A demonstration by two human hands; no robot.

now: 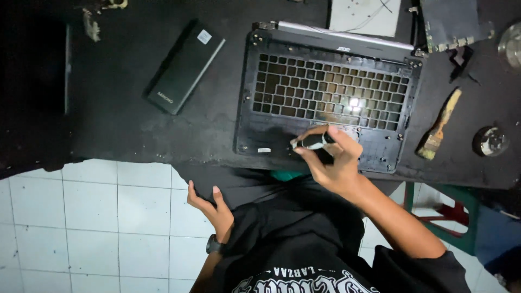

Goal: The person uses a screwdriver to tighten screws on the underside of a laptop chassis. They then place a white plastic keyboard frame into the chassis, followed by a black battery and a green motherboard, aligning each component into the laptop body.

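A black laptop shell (pixel 325 92) lies on the dark workbench with its keyboard frame bare of keys. My right hand (pixel 334 160) holds a small black tool with a pale tip (pixel 310 142) over the shell's front edge, near the palm rest. My left hand (pixel 211 209) rests below the bench edge against my dark shirt, fingers loosely apart, holding nothing. A dark watch sits on that wrist.
A black rectangular power bank (pixel 185 66) lies left of the shell. A paintbrush (pixel 438 127) and a round metal object (pixel 490 141) lie to the right. A circuit board (pixel 450 21) and white panel (pixel 364 15) sit behind. White floor tiles (pixel 81 222) and a green stool (pixel 445 211) show below.
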